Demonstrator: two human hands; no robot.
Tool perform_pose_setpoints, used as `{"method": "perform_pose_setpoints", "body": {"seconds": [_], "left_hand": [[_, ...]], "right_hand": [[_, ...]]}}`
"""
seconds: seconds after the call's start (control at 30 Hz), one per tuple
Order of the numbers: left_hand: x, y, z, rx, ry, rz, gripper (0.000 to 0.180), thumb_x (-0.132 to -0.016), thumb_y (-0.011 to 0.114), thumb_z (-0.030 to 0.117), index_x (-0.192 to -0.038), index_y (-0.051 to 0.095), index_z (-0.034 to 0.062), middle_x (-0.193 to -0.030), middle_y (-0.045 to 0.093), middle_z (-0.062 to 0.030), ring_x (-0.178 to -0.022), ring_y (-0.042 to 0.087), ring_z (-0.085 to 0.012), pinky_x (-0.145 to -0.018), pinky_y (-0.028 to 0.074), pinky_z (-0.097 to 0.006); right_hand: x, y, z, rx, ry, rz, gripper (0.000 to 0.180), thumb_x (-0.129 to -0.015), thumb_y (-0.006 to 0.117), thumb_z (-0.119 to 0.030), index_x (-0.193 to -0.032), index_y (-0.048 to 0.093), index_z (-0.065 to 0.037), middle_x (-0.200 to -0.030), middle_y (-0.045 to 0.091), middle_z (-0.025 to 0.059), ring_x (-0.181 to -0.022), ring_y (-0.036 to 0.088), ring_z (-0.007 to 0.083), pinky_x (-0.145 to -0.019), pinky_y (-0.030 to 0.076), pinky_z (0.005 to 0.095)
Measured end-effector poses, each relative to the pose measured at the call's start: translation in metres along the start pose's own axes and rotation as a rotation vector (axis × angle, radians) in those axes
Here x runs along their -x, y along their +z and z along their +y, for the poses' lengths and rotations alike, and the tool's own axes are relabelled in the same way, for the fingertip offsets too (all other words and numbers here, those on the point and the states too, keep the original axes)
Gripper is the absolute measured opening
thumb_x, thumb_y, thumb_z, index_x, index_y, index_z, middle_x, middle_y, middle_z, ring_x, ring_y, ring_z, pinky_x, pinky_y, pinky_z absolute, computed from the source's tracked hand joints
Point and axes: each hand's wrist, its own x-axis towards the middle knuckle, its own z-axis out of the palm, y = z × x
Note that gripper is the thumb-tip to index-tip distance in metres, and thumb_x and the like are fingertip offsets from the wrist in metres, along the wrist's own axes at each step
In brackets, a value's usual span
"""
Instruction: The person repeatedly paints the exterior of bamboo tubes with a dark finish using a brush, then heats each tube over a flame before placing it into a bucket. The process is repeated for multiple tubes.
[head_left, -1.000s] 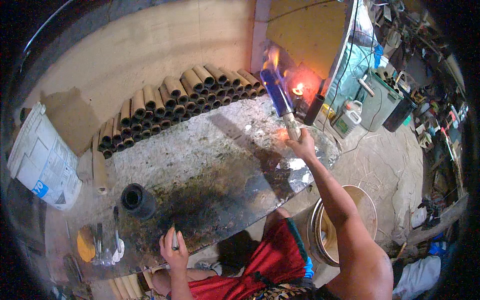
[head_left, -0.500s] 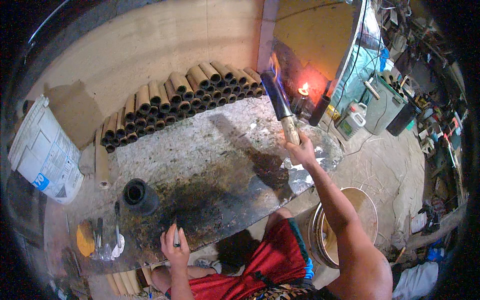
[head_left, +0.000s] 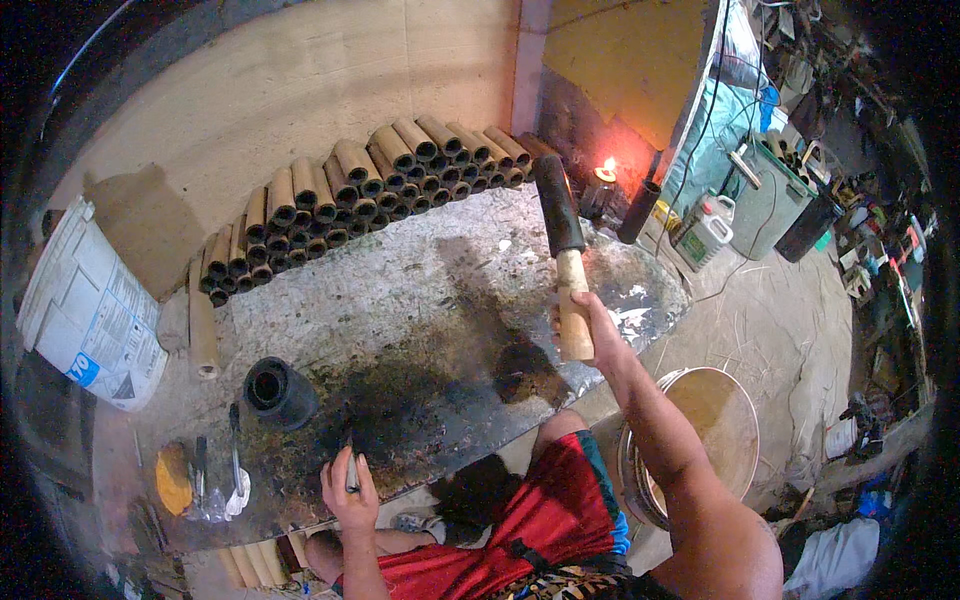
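Observation:
My right hand is closed round a pale bamboo tube, whose lower end shows below my fingers. A black sleeve covers the tube's upper part, which tilts up over the right end of the table. At the table's front edge, my left hand is closed on a small tool with a pale handle and a thin dark tip; its exact kind is unclear. A black cylindrical container with an open top stands just beyond my left hand. Behind the black sleeve burns a small oil lamp.
Bamboo tubes are stacked along the back wall. A white bucket stands at the left, near several tools and an orange-yellow piece. Another bucket sits right of my knees. Jug and dark tube stand far right.
The flame on the black sleeve has gone from sight. My right hand has moved slightly down, and the bamboo tube stands more upright, with more of it showing. My left hand has barely moved.

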Motion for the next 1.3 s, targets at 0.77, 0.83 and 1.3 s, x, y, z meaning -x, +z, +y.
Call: {"method": "perform_pose_setpoints", "body": {"seconds": [0.77, 0.83, 1.3], "left_hand": [[-0.001, 0.0, 0.005, 0.022, -0.048, -0.001, 0.022, -0.087, 0.067, 0.006, -0.109, 0.064, 0.0003, -0.1, 0.066, -0.0195, -0.087, 0.061, -0.0388, -0.076, 0.05, -0.045], [-0.002, -0.001, 0.005, 0.013, -0.02, -0.006, 0.022, -0.088, 0.067, 0.006, -0.109, 0.064, 0.0001, -0.101, 0.066, -0.0195, -0.086, 0.062, -0.0382, -0.075, 0.05, -0.045], [-0.004, -0.002, 0.006, 0.002, -0.017, -0.007, 0.023, -0.088, 0.067, 0.005, -0.109, 0.064, -0.0004, -0.101, 0.067, -0.0195, -0.084, 0.062, -0.0387, -0.073, 0.05, -0.046]], "right_hand": [[0.061, 0.012, 0.016, -0.291, 0.138, -0.374, 0.053, -0.068, 0.075, -0.036, -0.109, 0.056, -0.008, -0.074, 0.055, 0.0042, -0.06, 0.052, 0.0171, -0.055, 0.046, 0.0338], [0.053, 0.017, 0.021, 0.233, -0.032, -0.151, 0.047, -0.07, 0.077, -0.027, -0.107, 0.057, -0.006, -0.082, 0.06, 0.0046, -0.066, 0.057, 0.0166, -0.06, 0.049, 0.0339], [0.067, 0.014, 0.043, 0.962, -0.425, 0.277, 0.055, -0.071, 0.081, -0.029, -0.112, 0.061, 0.001, -0.093, 0.07, 0.0168, -0.085, 0.068, 0.0257, -0.078, 0.053, 0.0373]]}}
